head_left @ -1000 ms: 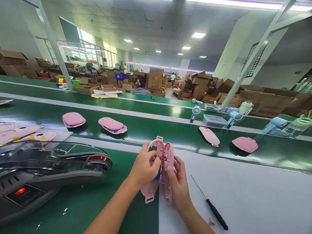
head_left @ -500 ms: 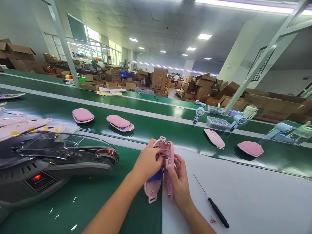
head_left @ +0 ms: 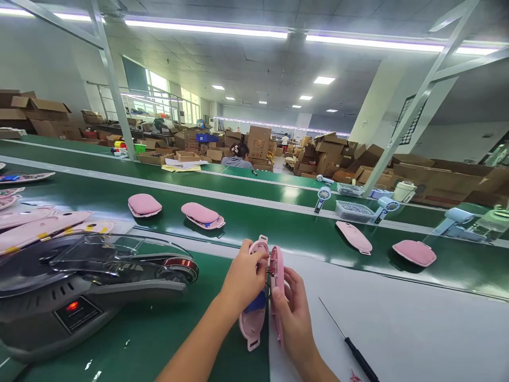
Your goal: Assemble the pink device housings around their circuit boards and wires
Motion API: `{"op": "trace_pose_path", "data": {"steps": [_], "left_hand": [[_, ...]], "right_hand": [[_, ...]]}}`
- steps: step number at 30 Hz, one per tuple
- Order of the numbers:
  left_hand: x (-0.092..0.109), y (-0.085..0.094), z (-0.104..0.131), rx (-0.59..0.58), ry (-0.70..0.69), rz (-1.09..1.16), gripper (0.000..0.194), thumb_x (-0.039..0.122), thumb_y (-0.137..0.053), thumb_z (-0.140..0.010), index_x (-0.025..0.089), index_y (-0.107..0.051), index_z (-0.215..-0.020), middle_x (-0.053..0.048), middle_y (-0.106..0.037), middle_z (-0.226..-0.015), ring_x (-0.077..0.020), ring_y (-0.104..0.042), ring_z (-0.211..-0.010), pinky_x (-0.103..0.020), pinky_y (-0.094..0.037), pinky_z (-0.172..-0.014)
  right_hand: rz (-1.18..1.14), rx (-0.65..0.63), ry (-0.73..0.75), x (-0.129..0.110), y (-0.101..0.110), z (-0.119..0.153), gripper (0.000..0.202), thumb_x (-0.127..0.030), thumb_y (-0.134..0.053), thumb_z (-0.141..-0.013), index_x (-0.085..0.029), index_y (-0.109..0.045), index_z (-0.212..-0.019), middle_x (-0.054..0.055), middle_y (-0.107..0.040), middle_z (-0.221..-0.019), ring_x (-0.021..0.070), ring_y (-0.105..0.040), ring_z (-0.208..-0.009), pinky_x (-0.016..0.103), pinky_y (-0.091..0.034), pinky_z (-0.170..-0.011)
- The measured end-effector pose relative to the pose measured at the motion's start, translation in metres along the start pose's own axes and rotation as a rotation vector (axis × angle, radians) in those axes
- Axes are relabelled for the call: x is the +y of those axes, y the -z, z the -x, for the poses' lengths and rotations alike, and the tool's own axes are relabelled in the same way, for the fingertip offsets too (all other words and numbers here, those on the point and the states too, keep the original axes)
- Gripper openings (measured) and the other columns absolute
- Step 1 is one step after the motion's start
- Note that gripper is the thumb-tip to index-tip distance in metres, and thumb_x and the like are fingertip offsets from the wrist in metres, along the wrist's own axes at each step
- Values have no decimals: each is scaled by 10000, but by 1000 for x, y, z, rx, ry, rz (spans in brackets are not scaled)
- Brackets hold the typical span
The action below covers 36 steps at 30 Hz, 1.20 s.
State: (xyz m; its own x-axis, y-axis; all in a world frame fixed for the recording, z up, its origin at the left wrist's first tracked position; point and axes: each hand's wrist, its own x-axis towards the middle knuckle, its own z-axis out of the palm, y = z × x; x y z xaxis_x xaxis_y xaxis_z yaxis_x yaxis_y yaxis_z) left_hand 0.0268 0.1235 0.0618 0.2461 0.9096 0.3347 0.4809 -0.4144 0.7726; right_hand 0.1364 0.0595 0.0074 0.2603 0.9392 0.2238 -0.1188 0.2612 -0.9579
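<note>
An opened pink plastic casing is held upright between my hands, its two halves side by side. My left hand [head_left: 244, 278] is closed around the upper part of the left casing half [head_left: 251, 326], with thumb and forefinger pinched near thin wires [head_left: 271, 271] that run between the halves. A blue part [head_left: 256, 302] lies inside that half, partly hidden by my fingers. My right hand [head_left: 294, 307] grips the right casing half [head_left: 279, 265], which is turned nearly edge-on. To the right, a black-handled screwdriver [head_left: 360, 358] lies on a white sheet, beside small pink-red bits [head_left: 354, 375].
A dark tape dispenser-like machine [head_left: 119, 302] with a red light stands at left. Several pink casings, such as one [head_left: 202, 215], lie on the green bench [head_left: 278, 217]. Blue handheld fans [head_left: 323, 199] and a clear tray [head_left: 353, 210] stand at back right. A person [head_left: 237, 156] sits beyond.
The view has tilted up, so the bench things sit lower. The right casing half has turned more edge-on. My left fingers remain pinched near the wires, with less of the casing's inside showing.
</note>
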Motion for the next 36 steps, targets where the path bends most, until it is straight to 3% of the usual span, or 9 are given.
{"op": "trace_pose_path", "data": {"steps": [3,5,8,12,14,18,25,36], "left_hand": [[2,-3,2,17,10,87,245,133,-468,-777,224,-695,-803,-59,-464,-1005,-173,-512,-700,-320,-391,-669],[2,-5,2,32,28,191,316,124,-501,-756,253,-674,-987,-52,-472,-1036,-180,-518,-744,-315,-400,-707],[1,-7,-1,63,122,408,603,136,-565,-701,256,-489,-1287,-61,-478,-1131,-208,-516,-908,-313,-402,-825],[-8,-9,-8,-126,290,796,474,249,-643,-624,163,-607,-1089,-62,-591,-946,-207,-564,-800,-312,-436,-740],[-12,-11,-10,-210,335,976,498,331,-671,-621,163,-582,-1081,-45,-627,-862,-202,-592,-749,-309,-447,-710],[-10,-16,-7,-177,400,1204,491,395,-705,-654,210,-521,-1069,-1,-627,-843,-167,-601,-740,-279,-451,-713],[10,-13,3,-256,476,1357,404,438,-727,-697,188,-576,-977,-3,-613,-768,-149,-587,-675,-254,-450,-669],[8,-21,7,-235,456,1337,526,576,-701,-695,192,-558,-1025,15,-536,-725,-100,-507,-636,-203,-399,-599]], "right_hand": [[-70,9,-72,-6,-3,-4,524,-551,-634,-787,-234,-474,-1172,80,-557,-1253,223,-557,-1114,330,-490,-892],[-118,27,-144,-7,-2,-8,558,-578,-642,-768,-250,-461,-1182,66,-557,-1251,229,-551,-1136,332,-488,-909],[-183,58,-224,-7,0,-9,601,-589,-645,-761,-271,-418,-1218,54,-550,-1258,234,-561,-1131,331,-500,-896],[-230,62,-266,-8,1,-9,652,-601,-666,-729,-265,-397,-1219,59,-571,-1223,245,-588,-1083,344,-518,-864],[-233,71,-281,-8,1,-10,678,-617,-674,-708,-256,-394,-1210,63,-584,-1194,247,-596,-1068,354,-514,-875],[-225,56,-274,-8,2,-13,692,-612,-698,-684,-237,-407,-1188,78,-592,-1181,257,-593,-1077,380,-499,-911],[-216,35,-180,-10,-2,-9,632,-602,-689,-710,-239,-443,-1165,71,-571,-1210,248,-579,-1096,372,-500,-915],[-107,16,-192,-2,-1,-5,725,-672,-665,-687,-267,-399,-1227,73,-570,-1219,225,-610,-1034,339,-536,-845]]}}
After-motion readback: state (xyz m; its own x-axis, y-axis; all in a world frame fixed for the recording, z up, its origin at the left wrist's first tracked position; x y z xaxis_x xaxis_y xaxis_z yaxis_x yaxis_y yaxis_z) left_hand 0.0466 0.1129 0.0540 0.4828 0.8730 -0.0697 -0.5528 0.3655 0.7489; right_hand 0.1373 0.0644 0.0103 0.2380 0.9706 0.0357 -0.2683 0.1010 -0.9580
